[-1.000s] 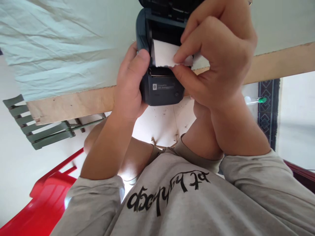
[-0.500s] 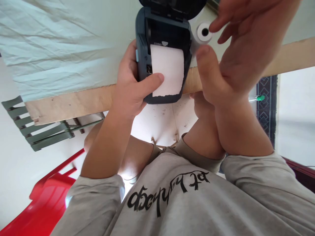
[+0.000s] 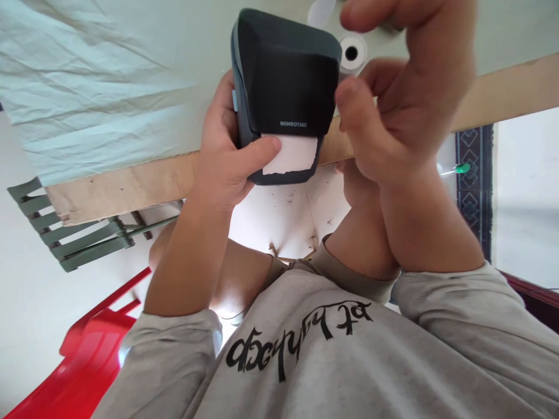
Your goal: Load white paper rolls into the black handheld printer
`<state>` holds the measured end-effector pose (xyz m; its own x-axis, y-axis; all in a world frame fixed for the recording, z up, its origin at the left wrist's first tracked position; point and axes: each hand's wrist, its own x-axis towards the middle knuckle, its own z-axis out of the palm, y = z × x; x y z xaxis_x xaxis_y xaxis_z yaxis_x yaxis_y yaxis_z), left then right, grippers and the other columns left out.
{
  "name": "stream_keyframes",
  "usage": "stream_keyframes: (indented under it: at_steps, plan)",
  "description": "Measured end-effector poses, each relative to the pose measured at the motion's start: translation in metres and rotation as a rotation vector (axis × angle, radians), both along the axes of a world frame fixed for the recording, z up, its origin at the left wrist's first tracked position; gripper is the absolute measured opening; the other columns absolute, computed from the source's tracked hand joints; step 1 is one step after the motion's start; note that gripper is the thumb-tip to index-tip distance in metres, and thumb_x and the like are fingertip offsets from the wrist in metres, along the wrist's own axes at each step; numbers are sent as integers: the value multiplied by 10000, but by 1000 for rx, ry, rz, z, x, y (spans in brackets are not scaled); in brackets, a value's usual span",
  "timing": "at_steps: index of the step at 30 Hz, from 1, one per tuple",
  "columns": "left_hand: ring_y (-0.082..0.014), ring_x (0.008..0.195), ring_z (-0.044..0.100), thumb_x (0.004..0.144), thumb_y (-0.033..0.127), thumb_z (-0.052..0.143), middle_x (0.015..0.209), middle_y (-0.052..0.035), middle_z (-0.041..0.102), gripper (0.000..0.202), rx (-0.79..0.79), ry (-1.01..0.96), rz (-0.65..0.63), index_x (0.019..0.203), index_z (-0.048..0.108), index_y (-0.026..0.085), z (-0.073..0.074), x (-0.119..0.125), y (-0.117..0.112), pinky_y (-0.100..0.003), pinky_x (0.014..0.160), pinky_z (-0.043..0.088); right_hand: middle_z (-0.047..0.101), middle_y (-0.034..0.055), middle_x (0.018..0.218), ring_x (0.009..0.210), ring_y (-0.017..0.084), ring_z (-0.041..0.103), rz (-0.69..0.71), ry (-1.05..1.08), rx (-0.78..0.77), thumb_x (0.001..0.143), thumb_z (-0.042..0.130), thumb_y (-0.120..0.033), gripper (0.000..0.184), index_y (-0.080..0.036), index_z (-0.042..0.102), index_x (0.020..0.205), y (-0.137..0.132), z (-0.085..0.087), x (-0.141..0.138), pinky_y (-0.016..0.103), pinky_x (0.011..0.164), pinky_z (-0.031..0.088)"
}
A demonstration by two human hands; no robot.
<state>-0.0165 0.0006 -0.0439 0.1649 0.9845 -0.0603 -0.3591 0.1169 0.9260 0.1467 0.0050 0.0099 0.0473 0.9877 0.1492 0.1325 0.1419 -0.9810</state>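
A dark label printer (image 3: 290,75) marked NIIMBOT is gripped along its left side by my left hand (image 3: 231,145). Its black lid is down. A white paper strip (image 3: 294,152) with a torn edge comes out below the lid, and my left thumb presses on it. Just right of the printer, my right hand (image 3: 393,93) has its fingers apart and curved, holding nothing. Between that hand and the printer, a white paper roll (image 3: 351,53) with a black core lies on the table.
The table (image 3: 122,177) has a wooden front edge and a wrinkled pale cover (image 3: 100,87). A white round piece (image 3: 321,11) lies behind the printer. A red plastic chair (image 3: 91,343) and a green slatted seat (image 3: 82,233) stand at left. A patterned mat (image 3: 474,198) is at right.
The printer's lid has swung down from open to closed over the paper. My right hand has moved left, nearer the printer. My left hand keeps its hold.
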Motion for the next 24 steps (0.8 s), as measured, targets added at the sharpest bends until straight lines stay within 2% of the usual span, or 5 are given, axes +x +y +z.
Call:
stream_keyframes:
  at_steps: [3,8,14,19,24]
  plan:
    - [-315,1013,549,560,368,775,979,-33,601,546,129,-60,-44,1045,541,277,1,0,0,-425,838,478,537,-71,1066,1117,8,472,231,-302,240,819,465,-254,198,-256,554,996,-7,2,2,12,672,487]
    - [-281,856,575,565,450,782,896,-46,593,536,160,-82,-66,997,552,230,-1,1,3,-376,661,482,525,-112,1144,1133,32,506,181,-163,38,740,564,-162,206,-274,579,911,-11,4,-5,55,655,504]
    - [-225,831,555,622,408,750,879,-20,573,468,170,-150,-1,995,532,231,-4,6,4,-300,617,462,496,-62,1085,1236,29,403,333,-363,347,820,460,-231,234,-289,481,1046,-1,-8,0,239,1120,377]
    - [-197,759,558,639,333,733,886,-32,548,439,258,-215,-54,1012,530,225,-12,4,9,-300,584,433,464,16,1110,1228,79,398,450,-434,532,806,488,-293,343,-96,427,1081,12,-16,7,197,1099,369]
    - [-208,845,581,716,277,670,889,-32,557,308,190,-178,-24,988,532,238,-3,6,3,-314,656,456,461,35,1178,1241,76,391,417,-535,545,852,409,-291,342,-96,396,1132,17,-23,9,188,1091,360]
